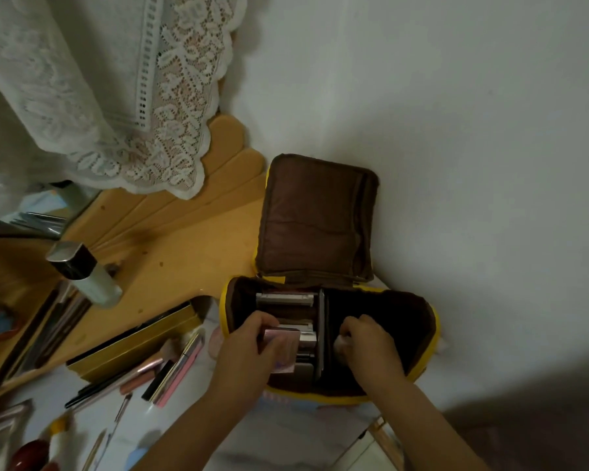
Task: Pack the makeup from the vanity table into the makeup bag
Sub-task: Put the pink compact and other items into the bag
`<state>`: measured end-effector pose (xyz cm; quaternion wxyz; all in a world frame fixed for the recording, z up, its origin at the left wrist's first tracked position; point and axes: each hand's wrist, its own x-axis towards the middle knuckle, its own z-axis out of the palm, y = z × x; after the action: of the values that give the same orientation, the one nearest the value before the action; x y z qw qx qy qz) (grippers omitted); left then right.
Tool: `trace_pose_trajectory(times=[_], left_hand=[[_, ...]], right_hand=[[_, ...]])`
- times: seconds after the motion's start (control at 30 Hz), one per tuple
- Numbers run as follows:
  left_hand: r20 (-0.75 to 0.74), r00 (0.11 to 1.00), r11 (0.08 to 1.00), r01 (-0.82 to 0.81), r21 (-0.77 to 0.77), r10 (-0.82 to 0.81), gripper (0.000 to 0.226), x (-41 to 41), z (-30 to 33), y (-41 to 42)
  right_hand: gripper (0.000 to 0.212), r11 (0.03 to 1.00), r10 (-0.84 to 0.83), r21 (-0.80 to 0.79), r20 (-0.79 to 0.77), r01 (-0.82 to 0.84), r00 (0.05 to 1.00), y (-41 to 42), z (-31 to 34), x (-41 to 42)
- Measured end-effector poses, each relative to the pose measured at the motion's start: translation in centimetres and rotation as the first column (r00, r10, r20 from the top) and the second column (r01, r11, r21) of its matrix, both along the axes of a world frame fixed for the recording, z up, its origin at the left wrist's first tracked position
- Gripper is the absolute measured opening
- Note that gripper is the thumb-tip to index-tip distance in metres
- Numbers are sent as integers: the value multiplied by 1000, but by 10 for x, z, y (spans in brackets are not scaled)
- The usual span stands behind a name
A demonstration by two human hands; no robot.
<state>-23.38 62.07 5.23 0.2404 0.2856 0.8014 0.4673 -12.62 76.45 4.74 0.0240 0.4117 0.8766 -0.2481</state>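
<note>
Sliding a pink compact (281, 348) into the left side of the makeup bag (429, 338), your left hand (249, 351) has its fingers curled around the case. The bag sits open at the right end of the table (184, 253), against the wall (456, 130), with its brown lid (313, 219) flipped up. Flat palettes (284, 299) already stand on edge in that compartment, beside a dark divider (321, 334).

Your right hand (368, 341) reaches into the right compartment with fingers curled; something pale lies under it, but I cannot tell whether you are gripping it.

Risks, as I judge them: the left side looks tightly packed, so forcing the compact down could jam it against the palettes or crack a lid. Pushing hard could also shove the soft bag sideways, or towards the table's near edge.

Left of the bag lie a gold box (133, 345), loose pencils and pink tubes (181, 372), and a pale bottle with a dark cap (85, 277). A lace cloth (116, 96) hangs above.

No brand, label or writing is readable anywhere.
</note>
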Motion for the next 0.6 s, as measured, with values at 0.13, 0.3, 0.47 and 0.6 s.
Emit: trace_pose_trajectory(times=[0.13,0.3,0.47,0.6], left_hand=[[42,997,998,66,-22,-65,24,-2,-1,6],[71,967,958,251,-139,-243,33,-7,-5,13],[-110,902,862,354,-361,-417,13,-6,-19,24],[-212,776,697,365,-617,-594,27,-3,-23,37]], right_hand=[[26,1000,-20,-21,-30,19,999,0,3,0],[25,996,-36,72,-169,48,985,-7,5,9],[16,990,-57,105,-309,93,949,-16,5,20],[15,991,-67,90,-324,101,944,-22,3,29]])
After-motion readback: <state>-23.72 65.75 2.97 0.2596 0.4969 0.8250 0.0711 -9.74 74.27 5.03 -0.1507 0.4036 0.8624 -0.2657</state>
